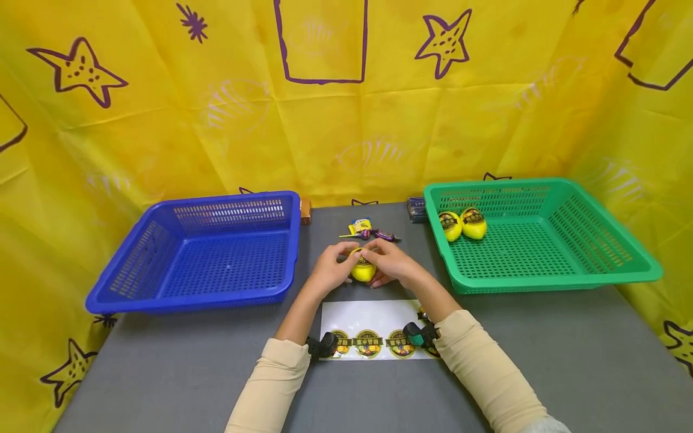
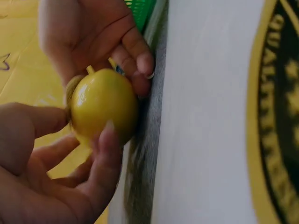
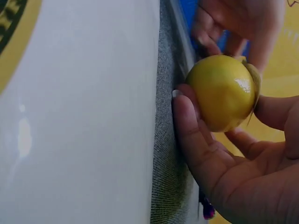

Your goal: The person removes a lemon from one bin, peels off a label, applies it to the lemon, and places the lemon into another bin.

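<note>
Both hands hold one yellow lemon (image 1: 364,274) above the grey table, between the two baskets. A dark and gold round sticker (image 1: 361,258) lies on its upper side, with the thumbs pressing near it. My left hand (image 1: 331,266) grips the lemon from the left, thumb and fingers curled about it. From the right, my right hand (image 1: 394,262) grips it the same way. In the right wrist view the sticker's edge (image 3: 253,84) stands slightly off the lemon's skin. Nearer me lies a white sheet (image 1: 373,316) with several such stickers (image 1: 368,344).
A blue basket (image 1: 192,305) stands left, a green basket (image 1: 557,282) right, with two stickered lemons (image 1: 474,226) inside. Behind the hands lie a yellow packet (image 1: 360,226), a lollipop (image 1: 364,234) and a purple-wrapped sweet (image 1: 385,236). Small boxes, orange (image 1: 305,211) and dark (image 1: 417,209), sit beside the baskets.
</note>
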A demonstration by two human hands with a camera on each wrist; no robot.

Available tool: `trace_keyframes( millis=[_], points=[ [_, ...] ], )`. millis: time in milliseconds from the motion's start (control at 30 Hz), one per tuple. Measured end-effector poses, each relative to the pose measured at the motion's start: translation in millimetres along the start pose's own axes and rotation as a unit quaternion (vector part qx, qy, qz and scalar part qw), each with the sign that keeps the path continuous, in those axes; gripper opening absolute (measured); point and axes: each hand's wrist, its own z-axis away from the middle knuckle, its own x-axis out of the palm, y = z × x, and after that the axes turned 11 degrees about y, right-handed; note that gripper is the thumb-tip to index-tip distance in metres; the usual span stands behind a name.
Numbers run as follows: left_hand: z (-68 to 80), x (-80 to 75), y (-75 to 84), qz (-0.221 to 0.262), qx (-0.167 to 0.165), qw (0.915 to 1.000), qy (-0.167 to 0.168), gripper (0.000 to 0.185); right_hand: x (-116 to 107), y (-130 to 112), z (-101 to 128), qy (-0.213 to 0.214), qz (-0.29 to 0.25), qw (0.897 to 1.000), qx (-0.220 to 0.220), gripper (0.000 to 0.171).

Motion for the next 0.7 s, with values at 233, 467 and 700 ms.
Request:
trace_keyframes(
  millis=[233, 467, 700],
  points=[
    [0.9, -1.4, -10.2, 0.167, -0.1, 0.9771, -0.086, 0.047, 1, -1, -4, 0.008, 0.009, 1.0, -0.009, 0.037],
    [-3.1, -4.4, -13.2, 0.186, -0.113, 0.9733, -0.074, 0.045, -3, 7, -8, -0.004, -0.078, 0.997, 0.011, 0.031],
    [-2.5, -9.7, -23.0, 0.233, -0.15, 0.9561, -0.096, 0.048, -6, 15, -9, -0.002, -0.132, 0.989, 0.067, 0.032]
  ],
)
